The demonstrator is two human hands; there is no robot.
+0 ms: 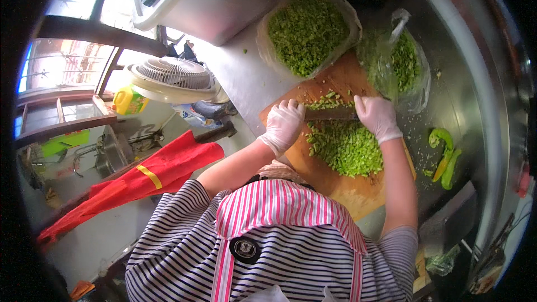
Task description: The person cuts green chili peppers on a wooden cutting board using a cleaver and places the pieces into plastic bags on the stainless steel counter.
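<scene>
My right hand [378, 116], in a thin pale glove, is closed around the handle of a knife [331, 113] with a dark blade. At the blade's other end my left hand [284, 126], gloved too, has its fingers curled onto it. The blade lies across a wooden cutting board [358, 200]. Chopped green vegetable pieces [352, 151] are heaped on the near side of the blade, with a smaller scatter beyond it. The cutting edge is hard to make out.
Beyond the board stands an open plastic bag full of chopped greens [307, 31]; a second clear bag of greens [404, 67] is to its right. Green peppers [446, 159] lie on the metal counter at right. A fan [172, 75] and red cloth [151, 173] are at left.
</scene>
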